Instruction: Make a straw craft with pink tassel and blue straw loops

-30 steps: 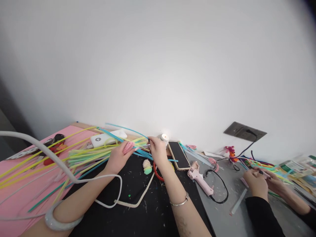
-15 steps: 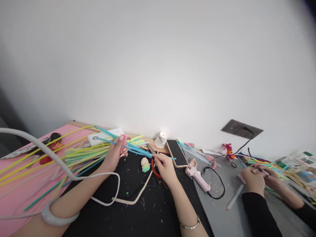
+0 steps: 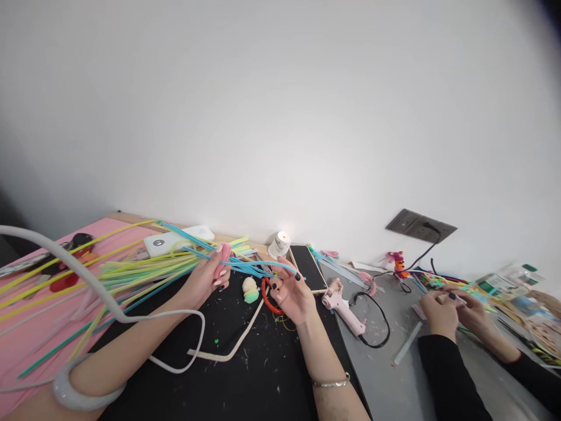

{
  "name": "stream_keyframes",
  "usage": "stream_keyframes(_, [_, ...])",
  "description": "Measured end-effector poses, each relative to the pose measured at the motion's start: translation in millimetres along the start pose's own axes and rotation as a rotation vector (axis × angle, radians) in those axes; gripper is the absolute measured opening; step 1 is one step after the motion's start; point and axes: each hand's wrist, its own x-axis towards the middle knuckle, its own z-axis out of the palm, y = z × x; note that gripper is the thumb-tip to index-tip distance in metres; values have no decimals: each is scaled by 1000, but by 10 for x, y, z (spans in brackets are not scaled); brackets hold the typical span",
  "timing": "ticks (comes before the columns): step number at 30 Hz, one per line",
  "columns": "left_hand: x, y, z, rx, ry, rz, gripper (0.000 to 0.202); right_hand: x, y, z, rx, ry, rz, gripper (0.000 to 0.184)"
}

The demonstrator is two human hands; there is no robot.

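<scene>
My left hand [image 3: 209, 278] is closed round a bunch of blue pipe cleaners [image 3: 248, 266] and a small pink piece [image 3: 224, 257] whose kind I cannot make out. The bunch reaches back over the left side of the table and forward to my right hand [image 3: 293, 294]. One blue strand bends in an arc to the right hand's fingers, which hold it near its tip. Below that hand sits a red-orange ring [image 3: 270, 299]. Between my hands lies a little cream and green figure [image 3: 250, 290] on the black mat [image 3: 245, 386].
Yellow and green pipe cleaners [image 3: 144, 269] spread over pink paper [image 3: 21, 351]. A white cable [image 3: 201, 327] loops by my left arm. Further right are a paper cup [image 3: 279, 245], a phone [image 3: 307, 266], a pink glue gun [image 3: 346, 310] and a co-worker's hands [image 3: 445, 316].
My right hand has turned palm upward and its fingers have spread somewhat, lifting one blue strand into an arc. My left hand still grips the bunch. The view has shifted slightly.
</scene>
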Motion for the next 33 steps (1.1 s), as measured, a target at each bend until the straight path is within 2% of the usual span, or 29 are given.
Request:
stream_keyframes(3, [-17, -12, 25, -14, -37, -2, 45, -5, -12, 35, 38, -30, 2, 50])
stream_keyframes(7, [-10, -12, 24, -45, -21, -25, 44, -5, -55, 66, 20, -25, -14, 55])
stream_keyframes(10, [7, -17, 10, -59, -30, -16, 42, -4, -46, 80, -77, -36, 17, 52])
stream_keyframes(14, [2, -27, 32, -11, -48, -4, 45, 0, 48, 132, -284, -87, 166, 49])
stream_keyframes(16, [-19, -38, 66, 57, -69, 11, 45, 3, 127, 182, -376, -70, 197, 44])
stream_keyframes(19, [-61, -71, 118, 209, -116, 22, 42, 10, 252, 257, -456, -14, 142, 31])
stream_keyframes(22, [-84, -116, 133, 325, -147, 26, 40, 20, 322, 293, -445, 39, 72, 18])
stream_keyframes(26, [-53, -149, 76, 320, -179, 59, 42, 41, 264, 257, -329, 134, -48, 17])
stream_keyframes(28, [-35, -137, 37, 353, -157, 90, 39, 52, 195, 213, -268, 173, -95, 17])
stream_keyframes(30, [-31, -106, 7, 496, -123, 136, 33, 62, 133, 159, -215, 195, -125, 20])
stream_keyframes(33, [-51, -47, -19, 867, -91, 234, 24, 71, 84, 81, -160, 204, -144, 22])
